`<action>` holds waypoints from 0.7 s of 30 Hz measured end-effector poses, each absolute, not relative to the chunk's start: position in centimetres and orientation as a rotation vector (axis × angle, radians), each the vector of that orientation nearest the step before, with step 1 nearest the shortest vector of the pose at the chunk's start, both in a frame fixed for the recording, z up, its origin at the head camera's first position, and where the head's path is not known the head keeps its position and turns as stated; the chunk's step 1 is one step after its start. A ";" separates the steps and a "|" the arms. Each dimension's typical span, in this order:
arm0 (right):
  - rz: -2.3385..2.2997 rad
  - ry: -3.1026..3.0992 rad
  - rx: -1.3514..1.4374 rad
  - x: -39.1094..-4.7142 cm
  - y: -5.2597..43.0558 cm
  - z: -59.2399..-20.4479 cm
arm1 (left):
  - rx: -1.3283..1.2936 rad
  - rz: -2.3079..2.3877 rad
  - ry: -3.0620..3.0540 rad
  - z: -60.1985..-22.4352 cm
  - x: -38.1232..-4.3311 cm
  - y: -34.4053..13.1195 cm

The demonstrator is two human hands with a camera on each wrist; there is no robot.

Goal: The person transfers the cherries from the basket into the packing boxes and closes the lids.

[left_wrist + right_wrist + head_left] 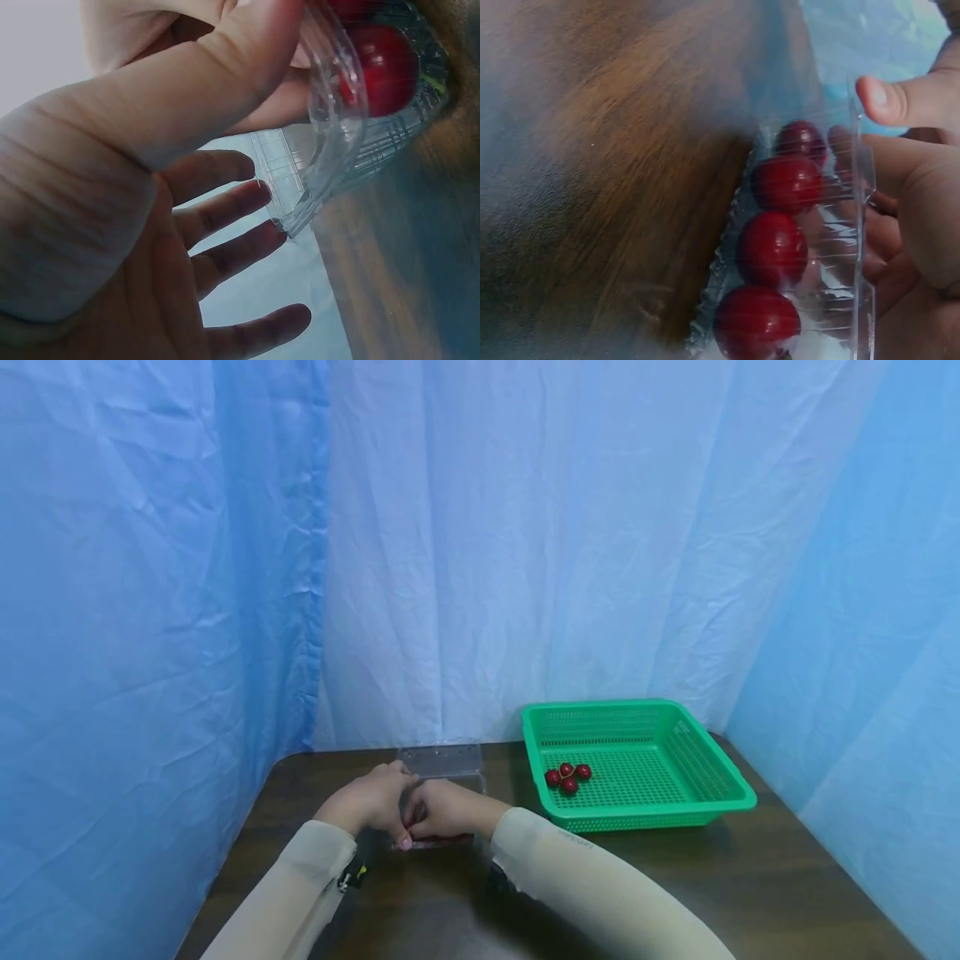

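Observation:
A hinged clear plastic box [859,247] stands on the table with its lid [442,760] folded back. Several red cherries [771,247] sit in a row along its near side. My left hand [377,797] holds the box's left end, thumb at the near rim, fingers spread around the far corner. My right hand [450,810] reaches into the box with curled fingers. In the right wrist view, its fingertips are right at the farthest cherry [801,141] and seem to pinch it; the box wall blurs the contact.
To the right of the box stands a green perforated basket [637,822], with several cherries [568,785] gathered in its left corner. The dark wooden table [420,918] is backed by blue-white curtains [480,568], which also hang along both sides.

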State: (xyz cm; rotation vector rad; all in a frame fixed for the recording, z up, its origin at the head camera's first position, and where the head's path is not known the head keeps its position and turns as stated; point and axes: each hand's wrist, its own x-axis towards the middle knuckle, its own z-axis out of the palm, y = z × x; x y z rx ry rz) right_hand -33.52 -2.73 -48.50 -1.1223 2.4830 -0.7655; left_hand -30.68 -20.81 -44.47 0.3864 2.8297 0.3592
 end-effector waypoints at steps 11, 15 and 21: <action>-0.739 2.464 -1.182 -34.3 -0.9 -47.3 | 0.336 0.294 2.851 -44.5 -30.7 -20.2; -0.762 2.457 -1.132 -34.7 0.9 -45.5 | 0.300 0.306 2.840 -44.5 -30.7 -19.9; -0.767 2.532 -1.081 -35.6 3.8 -42.4 | 0.258 0.289 2.849 -44.7 -30.7 -19.8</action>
